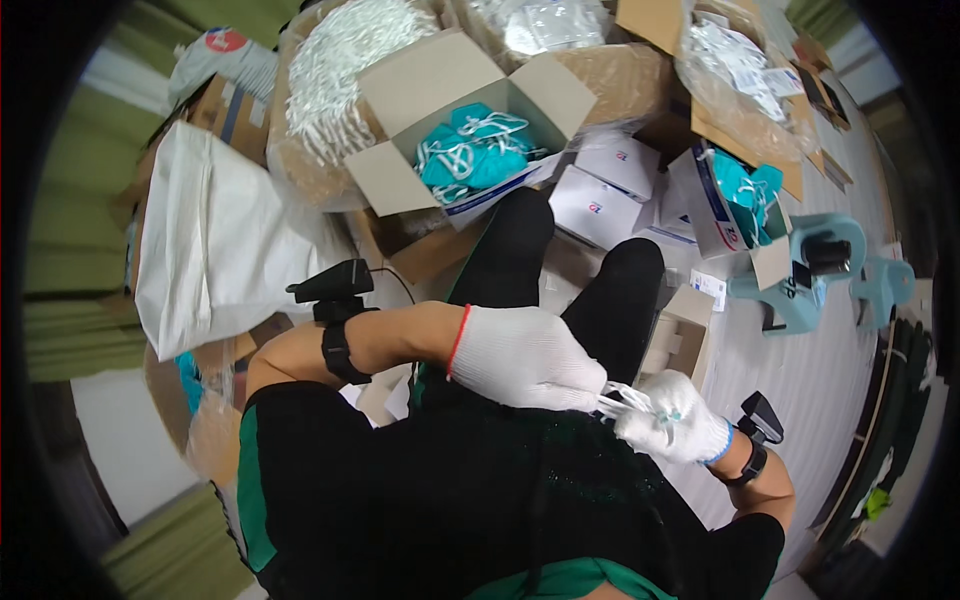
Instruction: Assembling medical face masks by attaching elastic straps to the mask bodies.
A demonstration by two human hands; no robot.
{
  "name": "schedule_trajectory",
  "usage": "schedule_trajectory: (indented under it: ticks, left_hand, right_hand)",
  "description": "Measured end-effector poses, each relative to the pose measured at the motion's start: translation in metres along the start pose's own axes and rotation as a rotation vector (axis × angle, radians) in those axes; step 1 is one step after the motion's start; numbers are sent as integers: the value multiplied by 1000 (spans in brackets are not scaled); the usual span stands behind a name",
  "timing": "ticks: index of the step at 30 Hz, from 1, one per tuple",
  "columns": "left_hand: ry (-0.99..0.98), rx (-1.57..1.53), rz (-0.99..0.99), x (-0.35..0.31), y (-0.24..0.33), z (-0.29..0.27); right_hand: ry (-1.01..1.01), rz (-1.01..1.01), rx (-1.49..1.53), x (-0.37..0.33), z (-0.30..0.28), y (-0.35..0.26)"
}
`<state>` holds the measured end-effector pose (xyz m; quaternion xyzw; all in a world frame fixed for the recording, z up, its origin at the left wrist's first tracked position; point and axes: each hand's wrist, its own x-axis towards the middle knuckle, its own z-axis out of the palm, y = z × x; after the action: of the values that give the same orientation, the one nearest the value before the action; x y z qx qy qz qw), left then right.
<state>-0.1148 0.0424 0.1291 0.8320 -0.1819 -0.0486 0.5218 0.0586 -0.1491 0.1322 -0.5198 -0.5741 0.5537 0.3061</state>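
Note:
My left hand [530, 362], in a white knit glove with a red cuff edge, is closed on one end of several white straps [622, 400] above my lap. My right hand [680, 425], in a white glove with a blue cuff edge, is closed around their other end. A small bit of teal shows at its fingers; what else it holds is hidden. Past my knees, an open carton [415, 75] contains teal face masks [475, 150] with white straps. More teal masks [745, 190] stick out of a narrower box [705, 220] at the right.
White closed boxes [595, 205] are stacked beyond my knees. A large plastic-lined carton holds a heap of white cords [350, 70]. A white sack [215, 240] stands at left. An empty-looking small carton [675, 340] sits by my right leg, and light-blue stools [815, 275] stand further right.

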Motion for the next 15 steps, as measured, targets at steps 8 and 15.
schedule_trajectory:
  ticks: [8, 15]
  left_hand:
    - [538, 35, -445, -142, -37, -25]
    - [1345, -1727, -626, -300, -239, 22]
  right_hand:
    - [474, 268, 69, -36, -42, 22]
    - [647, 315, 1222, 43, -57, 86]
